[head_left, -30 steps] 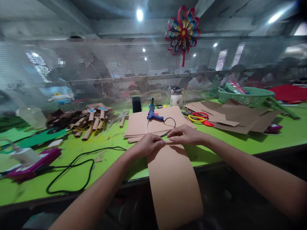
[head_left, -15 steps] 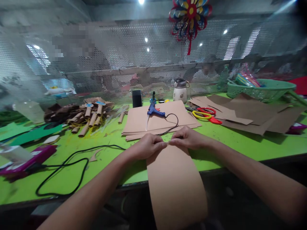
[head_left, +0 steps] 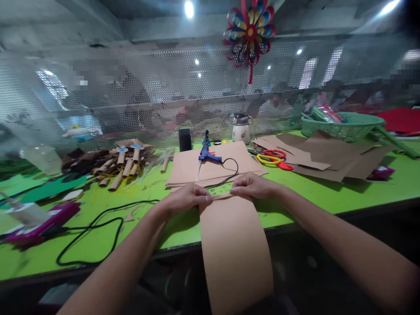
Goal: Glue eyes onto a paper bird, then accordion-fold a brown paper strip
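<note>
Paper [head_left: 236, 249], one brown sheet, lies over the front edge of the green table [head_left: 288, 197], its far edge between my hands and its near end hanging toward me. That near end runs into the dark at the bottom of the view; I cannot make out where it finishes.

My left hand [head_left: 188, 199] pinches the far edge at its left corner, thumb on top; my right hand [head_left: 252, 186] pinches the same edge farther right. Digits of both are curled in close, some hidden from me. A narrow folded strip shows between the thumbs.

Just beyond: a blue glue gun [head_left: 210, 156] on a stack of brown sheets [head_left: 183, 164]. Its lead drops behind my hands; whether it joins the black cable [head_left: 120, 225] at left I cannot tell.

Right of the stack, scissors [head_left: 272, 157] with red and yellow handles, blades hard to see. Loose brown paper [head_left: 331, 151] lies past them, partly in front of a green basket [head_left: 348, 127]. Mesh panel [head_left: 197, 83] behind; people beyond it blurred.
</note>
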A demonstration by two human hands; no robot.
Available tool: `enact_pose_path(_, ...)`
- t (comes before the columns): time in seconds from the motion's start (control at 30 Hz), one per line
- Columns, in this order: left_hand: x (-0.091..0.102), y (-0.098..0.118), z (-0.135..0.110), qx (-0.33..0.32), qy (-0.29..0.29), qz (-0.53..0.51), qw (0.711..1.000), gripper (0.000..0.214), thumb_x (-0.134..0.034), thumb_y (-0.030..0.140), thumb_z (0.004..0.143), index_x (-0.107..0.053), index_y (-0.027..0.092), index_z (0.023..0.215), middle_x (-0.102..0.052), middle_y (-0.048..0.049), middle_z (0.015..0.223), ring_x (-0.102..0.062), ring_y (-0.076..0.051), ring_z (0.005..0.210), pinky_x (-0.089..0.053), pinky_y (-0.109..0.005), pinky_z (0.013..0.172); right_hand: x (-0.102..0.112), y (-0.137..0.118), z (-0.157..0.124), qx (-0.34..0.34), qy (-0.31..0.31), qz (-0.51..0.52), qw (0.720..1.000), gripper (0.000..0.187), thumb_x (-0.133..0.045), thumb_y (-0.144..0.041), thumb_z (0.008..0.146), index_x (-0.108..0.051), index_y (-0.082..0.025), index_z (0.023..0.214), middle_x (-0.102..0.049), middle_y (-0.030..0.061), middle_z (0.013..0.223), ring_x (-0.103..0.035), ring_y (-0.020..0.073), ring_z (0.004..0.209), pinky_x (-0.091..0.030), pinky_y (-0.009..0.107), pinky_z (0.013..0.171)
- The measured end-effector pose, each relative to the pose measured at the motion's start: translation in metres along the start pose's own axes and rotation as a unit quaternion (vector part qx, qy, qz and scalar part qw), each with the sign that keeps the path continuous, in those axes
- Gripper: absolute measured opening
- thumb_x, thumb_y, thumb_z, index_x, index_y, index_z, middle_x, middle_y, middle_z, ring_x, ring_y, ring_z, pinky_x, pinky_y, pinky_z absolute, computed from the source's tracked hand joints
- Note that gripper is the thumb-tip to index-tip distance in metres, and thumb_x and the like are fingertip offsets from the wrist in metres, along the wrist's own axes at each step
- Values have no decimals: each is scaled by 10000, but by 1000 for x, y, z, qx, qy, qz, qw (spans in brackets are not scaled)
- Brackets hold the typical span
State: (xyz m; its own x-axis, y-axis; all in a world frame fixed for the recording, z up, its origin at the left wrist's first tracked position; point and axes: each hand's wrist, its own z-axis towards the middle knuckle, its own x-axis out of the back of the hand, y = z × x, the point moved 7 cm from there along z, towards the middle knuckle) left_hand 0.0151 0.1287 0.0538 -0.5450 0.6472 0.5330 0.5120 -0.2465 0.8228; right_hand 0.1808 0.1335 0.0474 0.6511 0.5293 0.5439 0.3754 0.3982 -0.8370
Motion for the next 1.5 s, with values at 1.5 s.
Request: enact_pose_path(1.5, -14, 9, 14, -92, 25, -60, 994, 327, -620, 436, 722, -575, 124, 635, -455, 23, 585, -365, -88, 552, -294, -240, 555, -11, -5, 2, 22, 53, -13, 998, 439, -586, -539, 766, -555, -122, 632, -463, -31, 534, -364, 66, 486, -273, 223, 481)
